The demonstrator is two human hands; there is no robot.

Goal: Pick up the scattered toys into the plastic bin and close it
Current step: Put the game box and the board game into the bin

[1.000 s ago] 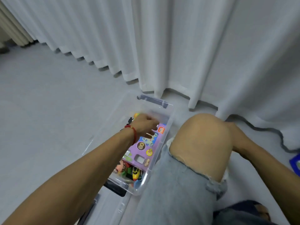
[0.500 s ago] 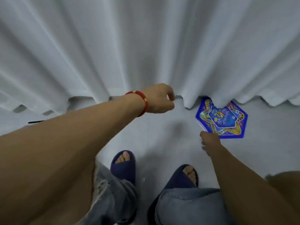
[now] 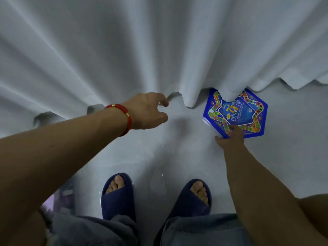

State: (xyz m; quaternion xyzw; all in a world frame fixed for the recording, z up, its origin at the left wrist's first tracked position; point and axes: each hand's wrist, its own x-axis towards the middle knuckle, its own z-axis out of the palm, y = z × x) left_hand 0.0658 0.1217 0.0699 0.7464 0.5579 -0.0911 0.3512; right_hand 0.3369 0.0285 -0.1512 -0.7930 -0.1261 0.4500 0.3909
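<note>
Right hand (image 3: 230,137) grips the near corner of the blue hexagonal game board (image 3: 248,118) at centre right under the curtain hem (image 3: 190,102); left hand (image 3: 149,110) hovers loosely open, empty.

right hand (image 3: 230,139): reached blue game box (image 3: 248,114), now gripping its near edge | left hand (image 3: 147,110): uncurled

A white curtain (image 3: 142,50) is seen hanging in deep folds across the upper half of the view, its hem reaching down to a pale grey floor (image 3: 177,148). Two dark blue slippers (image 3: 118,196) are planted on the floor below, toes left bare. Faded blue jeans (image 3: 195,231) are seen at the bottom edge. A red bracelet (image 3: 124,116), apparently with small gold beads, is worn on one wrist.
</note>
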